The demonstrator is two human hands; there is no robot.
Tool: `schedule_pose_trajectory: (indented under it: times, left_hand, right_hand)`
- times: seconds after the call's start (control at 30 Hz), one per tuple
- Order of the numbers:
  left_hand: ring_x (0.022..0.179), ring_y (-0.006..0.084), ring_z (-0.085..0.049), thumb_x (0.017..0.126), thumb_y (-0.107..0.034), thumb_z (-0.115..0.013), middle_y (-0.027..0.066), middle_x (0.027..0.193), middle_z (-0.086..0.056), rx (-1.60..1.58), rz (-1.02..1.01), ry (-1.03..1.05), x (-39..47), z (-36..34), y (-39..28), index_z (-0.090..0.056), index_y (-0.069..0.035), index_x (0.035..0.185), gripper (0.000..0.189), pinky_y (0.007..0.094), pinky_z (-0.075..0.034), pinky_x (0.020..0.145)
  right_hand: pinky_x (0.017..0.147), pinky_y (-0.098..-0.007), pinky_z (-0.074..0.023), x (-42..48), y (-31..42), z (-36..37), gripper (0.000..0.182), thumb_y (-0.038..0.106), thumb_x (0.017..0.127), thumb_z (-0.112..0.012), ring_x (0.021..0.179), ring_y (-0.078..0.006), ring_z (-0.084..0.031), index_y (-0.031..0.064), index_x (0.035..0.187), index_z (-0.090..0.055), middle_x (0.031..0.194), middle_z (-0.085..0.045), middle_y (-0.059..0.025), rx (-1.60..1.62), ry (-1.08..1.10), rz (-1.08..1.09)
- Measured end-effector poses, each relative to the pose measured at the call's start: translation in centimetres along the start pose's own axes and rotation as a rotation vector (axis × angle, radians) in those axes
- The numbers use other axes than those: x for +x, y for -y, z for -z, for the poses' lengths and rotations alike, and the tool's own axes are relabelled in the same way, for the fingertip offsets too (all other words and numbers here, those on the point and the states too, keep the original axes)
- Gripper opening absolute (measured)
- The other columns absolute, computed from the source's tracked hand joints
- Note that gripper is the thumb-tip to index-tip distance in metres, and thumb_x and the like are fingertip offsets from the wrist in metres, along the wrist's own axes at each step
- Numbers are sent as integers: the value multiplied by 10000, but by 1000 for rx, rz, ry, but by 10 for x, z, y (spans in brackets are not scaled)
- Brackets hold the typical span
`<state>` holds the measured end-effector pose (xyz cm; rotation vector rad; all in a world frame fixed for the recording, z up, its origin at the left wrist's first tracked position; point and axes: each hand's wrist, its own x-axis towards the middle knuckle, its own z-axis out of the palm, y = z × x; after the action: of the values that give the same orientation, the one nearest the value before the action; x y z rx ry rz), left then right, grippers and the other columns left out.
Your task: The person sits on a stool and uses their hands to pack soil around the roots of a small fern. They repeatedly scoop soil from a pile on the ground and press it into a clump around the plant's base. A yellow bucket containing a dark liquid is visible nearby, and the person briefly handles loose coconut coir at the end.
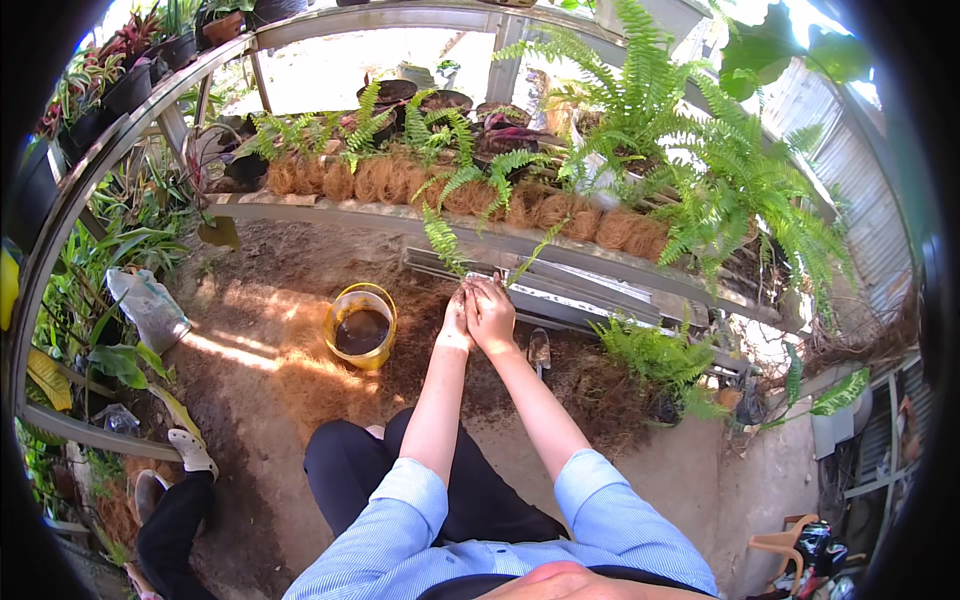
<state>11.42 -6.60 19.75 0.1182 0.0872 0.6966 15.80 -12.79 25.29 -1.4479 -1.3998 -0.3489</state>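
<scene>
Both of my hands are pressed together in front of me, smeared with soil. My left hand (455, 319) and my right hand (488, 313) close around the base of a small fern (444, 238), whose fronds stick out beyond the fingers; its roots are hidden in the hands. To the left of them, a yellow bucket (384, 352) holds dark liquid or wet matter. A hand trowel (538, 349) lies on the ground just right of my right wrist. Further right stands a potted fern (660, 356) in a dark bag.
Ahead is a low shelf edge (352, 219) with a row of brown fibre balls (390, 178), ferns and dark pots. Metal slats (600, 289) lie beneath it. A white sack (146, 307) leans at the left. Another person's leg (169, 525) is at the lower left, an orange chair (780, 544) lower right.
</scene>
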Motion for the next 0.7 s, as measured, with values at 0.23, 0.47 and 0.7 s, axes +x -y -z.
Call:
schedule_pose_trajectory:
  times: [0.23,0.47,0.7]
  left_hand:
    - [966,217,-572,943,-327,-388,71,1024,-604,112,-85,-69,-22,-8,-23,-549,-95,1080,314,377,-472,857]
    - [1027,273,-562,940,-342,-342,114,1139,-578,87,-100,-346,-50,-27,-31,-525,-98,1157,374,403,-441,930]
    - [1041,275,-553,943,-337,-333,121,1145,-573,103,-76,-390,-36,37,-48,-525,-92,1155,376,400,-434,940]
  right_hand:
    - [1004,-397,-361,3,28,6,324,149,818,-569,1133,-294,-503,85,1135,-599,1155,-573,-113,62,167,-96]
    - [1060,-433,-297,-5,34,-10,253,180,798,-588,1138,-272,-523,125,1033,-665,1157,-594,-87,107,160,-68]
    - [994,-399,-388,-30,28,-38,240,207,790,-576,1073,-290,-553,68,954,-683,1076,-627,-103,56,318,-90]
